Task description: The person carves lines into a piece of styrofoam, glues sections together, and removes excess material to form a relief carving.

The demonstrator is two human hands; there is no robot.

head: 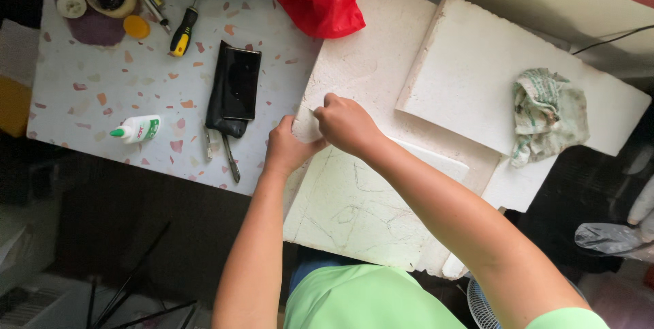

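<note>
A person with bare forearms wearing a light green short-sleeved shirt (368, 302), blue garment showing just above its hem.

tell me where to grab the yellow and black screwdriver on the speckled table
Probably by its thick yellow-and-black handle, coming from above: the screwdriver lies flat on the speckled table, handle end nearer the person, thin shaft pointing away, with bare table on either side of the handle.
</note>
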